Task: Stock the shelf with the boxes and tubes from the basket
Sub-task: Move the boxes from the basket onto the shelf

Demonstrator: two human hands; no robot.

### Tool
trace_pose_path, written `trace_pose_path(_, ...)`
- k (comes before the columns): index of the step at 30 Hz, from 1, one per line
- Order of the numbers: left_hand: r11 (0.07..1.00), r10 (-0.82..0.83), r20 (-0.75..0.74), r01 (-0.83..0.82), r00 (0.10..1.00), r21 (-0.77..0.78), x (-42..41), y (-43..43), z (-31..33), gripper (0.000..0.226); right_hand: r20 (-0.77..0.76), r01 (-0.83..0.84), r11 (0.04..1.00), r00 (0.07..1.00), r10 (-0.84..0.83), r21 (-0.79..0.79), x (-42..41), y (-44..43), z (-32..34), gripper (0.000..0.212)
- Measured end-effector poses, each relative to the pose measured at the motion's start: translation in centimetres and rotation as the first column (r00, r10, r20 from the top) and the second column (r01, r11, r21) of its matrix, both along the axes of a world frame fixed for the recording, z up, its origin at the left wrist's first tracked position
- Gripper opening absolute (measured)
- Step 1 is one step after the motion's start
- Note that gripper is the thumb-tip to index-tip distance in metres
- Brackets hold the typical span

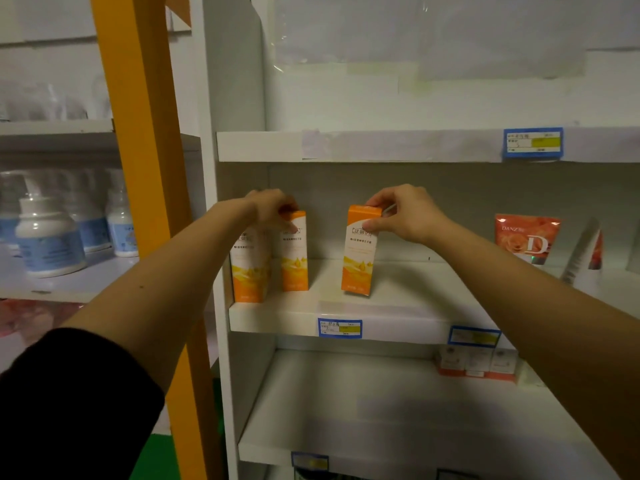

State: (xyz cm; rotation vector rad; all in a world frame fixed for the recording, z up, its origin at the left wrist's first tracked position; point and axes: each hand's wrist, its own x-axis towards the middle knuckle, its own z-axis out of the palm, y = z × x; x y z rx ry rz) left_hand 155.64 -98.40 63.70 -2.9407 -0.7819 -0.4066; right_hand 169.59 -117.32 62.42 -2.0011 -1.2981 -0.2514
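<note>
Your right hand [401, 216] is pinching the upright orange box [358, 258] by its top, above the blue price label [340, 328], possibly unseated; your left hand [273, 209] is gripping the neighbouring box [294, 258] leftward.

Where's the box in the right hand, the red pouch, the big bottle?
box [358, 261]: head view, front face.
red pouch [521, 237]: head view, front.
big bottle [52, 249]: head view, label.

Black left sleeve [69, 400], bare forearms
</note>
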Motion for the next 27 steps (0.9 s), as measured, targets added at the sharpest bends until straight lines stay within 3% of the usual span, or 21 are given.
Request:
trace_pose_path(9, 0.968, 0.007, -0.010, -0.004, 1.000, 0.253, 0.4, -0.2, -0.3, 0.050, -0.069, -0.005, 1.000, 0.998, 0.005, 0.001, 0.3, 3.6, -0.7, 0.039)
trace_pose_path(15, 0.965, -0.049, 0.066, 0.030, 0.997, 0.261, 0.2, -1.0, -0.4, 0.040, -0.107, 0.002, 1.000, 0.994, -0.003, -0.008, 0.8, 4.8, -2.1, 0.044)
trace_pose_path(21, 0.954, -0.087, 0.090, 0.057, 0.992, 0.295, -0.4, -3.2, -1.6, 0.040, -0.016, 0.009, 0.996, 1.000, -0.010, -0.086, 0.3, 3.3, -2.5, 0.057)
trace_pose_path(24, 0.941, -0.095, 0.074, 0.066, 0.993, 0.331, -1.0, -4.5, -2.8, 0.046, 0.075, 0.004, 0.997, 0.997, 0.002, -0.080, 0.0, 1.0, -3.3, 0.056)
trace_pose_path(27, 0.937, -0.152, 0.149, 0.094, 0.977, 0.337, -1.9, -6.4, -4.8, 0.046, 0.171, 0.017, 0.997, 0.985, -0.004, -0.072, -0.1, -2.1, -5.4, 0.053)
